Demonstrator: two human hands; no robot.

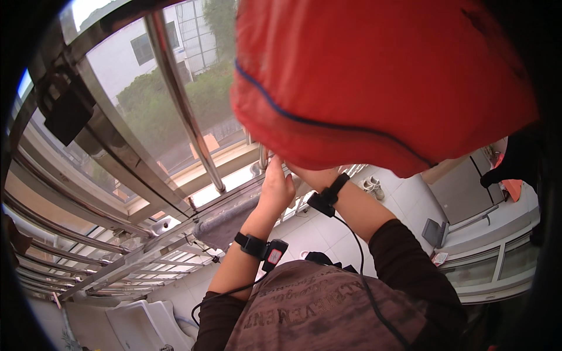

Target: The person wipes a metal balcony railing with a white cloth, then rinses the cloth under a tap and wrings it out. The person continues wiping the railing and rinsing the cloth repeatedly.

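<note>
A large red cloth point(374, 76) with a thin blue seam line hangs overhead and fills the upper right of the view. Both my arms are raised to its lower edge. My left hand point(275, 187) reaches up under the cloth's hem, its fingertips hidden behind the fabric. My right hand point(313, 174) is just right of it, mostly covered by the cloth, and seems to grip the hem. Each wrist wears a black strap with a small device and a cable.
A metal window frame with slanted steel bars point(187, 111) stands to the left, with trees and buildings outside. A metal drying rack point(117, 263) runs along below it. White cabinets point(492, 263) sit at the right, a white basin point(146, 327) at the lower left, shoes point(373, 187) on the tiled floor.
</note>
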